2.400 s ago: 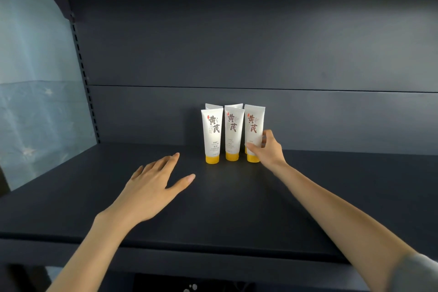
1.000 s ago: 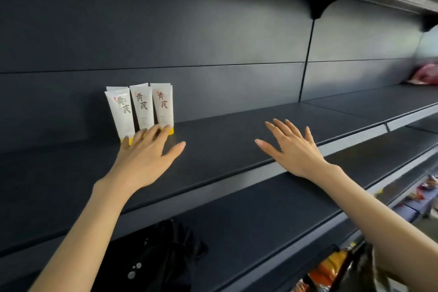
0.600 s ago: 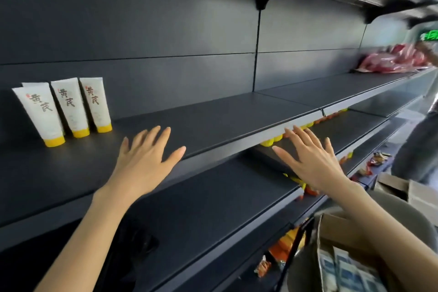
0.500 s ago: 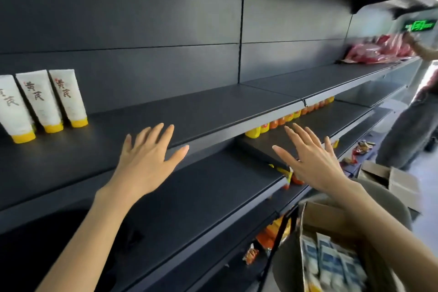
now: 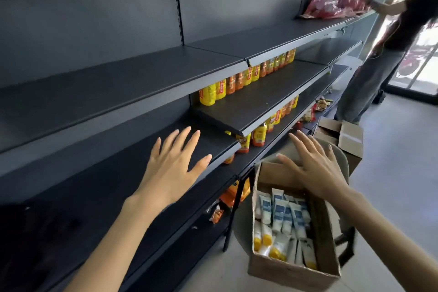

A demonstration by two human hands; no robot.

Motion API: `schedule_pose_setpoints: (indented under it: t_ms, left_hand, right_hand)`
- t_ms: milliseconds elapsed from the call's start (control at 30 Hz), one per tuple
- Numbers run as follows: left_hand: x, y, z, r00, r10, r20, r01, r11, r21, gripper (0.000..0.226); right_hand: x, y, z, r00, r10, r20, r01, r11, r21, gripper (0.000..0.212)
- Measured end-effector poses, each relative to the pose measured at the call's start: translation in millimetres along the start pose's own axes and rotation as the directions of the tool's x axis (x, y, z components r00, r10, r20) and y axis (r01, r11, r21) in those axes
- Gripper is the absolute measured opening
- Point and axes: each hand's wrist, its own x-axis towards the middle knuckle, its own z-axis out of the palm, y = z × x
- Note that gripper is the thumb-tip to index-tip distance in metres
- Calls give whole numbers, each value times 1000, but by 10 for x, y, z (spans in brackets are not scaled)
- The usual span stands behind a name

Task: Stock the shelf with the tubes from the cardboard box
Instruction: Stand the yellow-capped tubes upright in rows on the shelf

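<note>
Tubes (image 5: 282, 217) in cardboard box (image 5: 294, 268), just below right hand (image 5: 312, 168)

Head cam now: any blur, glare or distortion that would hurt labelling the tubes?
Head view, bottom right: the tubes in the box are sharp and evenly lit. Head view, far right: the red packs are smeared and the doorway is blown out. Head view overall: the shelf edges bow from the wide-angle lens, and the lower-left shelves sit in deep shadow.
</note>
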Motion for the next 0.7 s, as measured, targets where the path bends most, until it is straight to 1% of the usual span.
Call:
schedule_pose_setpoints:
  t_ms: [100,167,200,300,467,600,700]
  left_hand:
    - [101,35,252,997,41,67,-40,999,-9,87]
    - [186,41,440,989,60,132,-53,997,-50,88]
    - [239,53,540,984,71,166,-58,995,-83,86]
    - [406,164,855,960,111,259,-69,984,-166,68]
    - [568,366,1442,902,202,381,-118,965,-234,64]
    - [646,467,1848,846,232,481,-129,963,-239,63]
    - [709,553,2097,800,248,547,-133,961,-242,63]
  right_hand:
    - [-82,138,213,998,65,24,-66,997,32,74]
    - [-142,220,361,992,119,43,-121,991,53,72]
    - [-170,266,436,988,148,54,-151,987,63,71]
    - [-241,446,663,964,253,86,-259,963,72,72]
    - [-378,757,1041,904,408,126,-420,902,95,69]
    - [-470,924,1431,856,486,178,-508,854,112,69]
    - [-491,1018,1723,819,523,234,-564,809,164,65]
